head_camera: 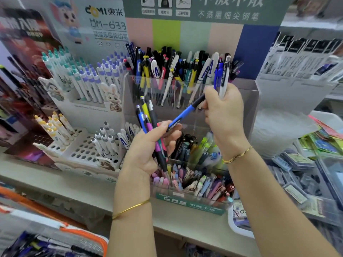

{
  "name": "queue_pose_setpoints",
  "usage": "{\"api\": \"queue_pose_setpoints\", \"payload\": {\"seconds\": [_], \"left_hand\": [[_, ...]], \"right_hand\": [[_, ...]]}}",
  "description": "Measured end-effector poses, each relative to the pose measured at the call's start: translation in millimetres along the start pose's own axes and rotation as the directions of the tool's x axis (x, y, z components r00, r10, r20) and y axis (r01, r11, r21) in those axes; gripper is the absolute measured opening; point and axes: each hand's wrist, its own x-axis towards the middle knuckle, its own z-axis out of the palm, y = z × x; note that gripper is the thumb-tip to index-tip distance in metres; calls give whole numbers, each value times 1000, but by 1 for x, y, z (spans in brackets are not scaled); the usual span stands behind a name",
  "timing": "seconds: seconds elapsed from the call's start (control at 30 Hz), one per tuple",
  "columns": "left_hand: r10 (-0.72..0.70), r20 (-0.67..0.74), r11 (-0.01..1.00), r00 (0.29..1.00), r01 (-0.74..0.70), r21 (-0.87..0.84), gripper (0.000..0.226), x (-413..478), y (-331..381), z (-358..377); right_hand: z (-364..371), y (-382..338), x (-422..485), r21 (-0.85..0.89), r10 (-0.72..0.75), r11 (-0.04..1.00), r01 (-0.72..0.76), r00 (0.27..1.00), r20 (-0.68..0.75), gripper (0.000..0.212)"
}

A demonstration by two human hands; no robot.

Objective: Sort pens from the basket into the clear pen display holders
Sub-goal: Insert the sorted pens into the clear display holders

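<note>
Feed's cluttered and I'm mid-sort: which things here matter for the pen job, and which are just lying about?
Job: left hand, pen bundle, right hand, blue pen, clear holder.
Lying about: white peg stand, capped white pens, packets.

Setting: shop shelf, pale grey-beige, evenly lit. Card backboard behind it has a green header with white Chinese characters above pastel and navy panels. White perforated stand at left, packaged stock at right.
</note>
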Motion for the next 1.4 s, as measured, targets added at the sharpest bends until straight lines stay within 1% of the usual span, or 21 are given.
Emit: {"api": "queue_pose_setpoints", "payload": {"seconds": [0.07,0.13,0.2,0.27,0.3,0.37,0.4,0.43,0.5,0.53,0.6,0.7,0.77,0.83,0.87,0.97,1.07,1.13,1.2,1.27,1.4], "left_hand": [[50,-107,995,993,-58,-76,9,3,0,0],[145,-205,987,968,-156,-40,8,6,0,-1],[269,-272,963,924,-254,89,11,8,1,-4],[376,-273,907,885,-292,304,14,9,4,-10],[396,-250,875,884,-281,393,15,9,6,-11],[371,-168,845,913,-257,468,14,7,7,-10],[342,-118,851,932,-254,459,13,5,7,-8],[314,-73,863,947,-252,437,12,4,6,-5],[284,-19,880,959,-253,401,13,3,6,-1],[278,-10,892,961,-254,373,15,3,6,-1],[253,-16,927,967,-238,289,17,3,6,-1],[237,-46,944,970,-219,248,20,6,6,-2],[224,-33,948,974,-210,238,26,7,6,-2],[189,26,951,982,-190,243,22,6,7,0],[170,64,946,983,-181,268,18,5,7,2],[123,171,907,978,-180,381,19,5,5,6],[99,227,889,969,-188,417,24,6,4,8],[96,232,881,968,-191,433,20,7,4,7],[79,217,895,973,-165,415,15,8,4,7],[50,172,935,984,-107,338,15,9,4,7],[46,56,969,997,-58,239,16,9,7,5]], "right_hand": [[-1,1,-7,-18,0,1000,1,1000,29,18],[-4,3,-15,-95,29,995,-21,996,82,15],[-12,8,-18,-329,-24,942,61,993,115,20],[-18,8,-16,-635,-167,736,235,972,166,30],[-19,4,-15,-718,-212,624,307,952,223,33],[-15,-5,-15,-746,-209,500,440,897,388,39],[-12,-7,-15,-719,-164,496,487,866,473,39],[-9,-8,-16,-679,-97,532,505,833,544,38],[-5,-8,-17,-588,56,679,440,768,638,33],[-4,-7,-18,-551,108,739,388,739,665,31],[-4,-2,-17,-514,147,794,325,718,681,27],[-4,2,-16,-421,154,895,148,783,603,22],[-2,2,-14,-251,179,967,-49,831,527,17],[2,0,-11,-77,227,973,-218,843,487,12],[4,-1,-9,-22,231,968,-252,846,480,11],[12,-2,-5,53,184,971,-231,874,449,14],[17,-3,-4,13,132,989,-150,906,403,23],[19,-1,-3,-27,126,992,-125,911,392,21],[19,3,0,-56,142,990,-130,920,365,21],[17,7,2,-53,139,990,-129,940,311,24],[10,8,7,50,71,996,-75,993,90,19]]}}
